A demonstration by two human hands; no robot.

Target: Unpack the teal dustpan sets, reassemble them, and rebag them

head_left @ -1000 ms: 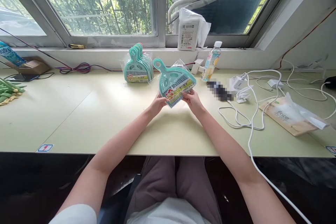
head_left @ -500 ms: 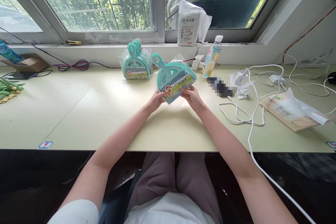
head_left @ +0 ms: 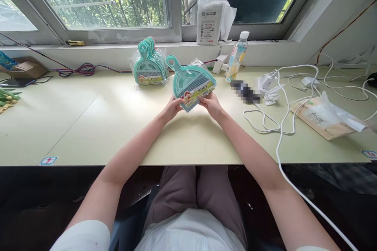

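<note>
Between both hands I hold a mint-green dustpan and brush set (head_left: 191,78) in clear plastic wrap, tilted, its handle pointing up and left. A yellow label with a cartoon figure crosses the grey bristles. My left hand (head_left: 173,108) is closed on its lower left edge, thumb on the front. My right hand (head_left: 211,105) grips the lower right side, thumb over the label; the fingers behind are hidden. Just behind and to the left, a row of similar wrapped dustpan sets (head_left: 149,64) stands upright near the wall.
Right of my hands are a drink bottle (head_left: 236,57), a pixelated dark object (head_left: 246,92), white cables (head_left: 281,125), and a tissue pack (head_left: 326,117). A white package (head_left: 209,25) and a yellow cutter (head_left: 75,42) lie on the sill. Bundled wires (head_left: 85,70) run along the wall.
My view has shifted slightly, so the scene sits a little higher and further left. The dustpan set is turned slightly, and my right thumb now lies over its label.
</note>
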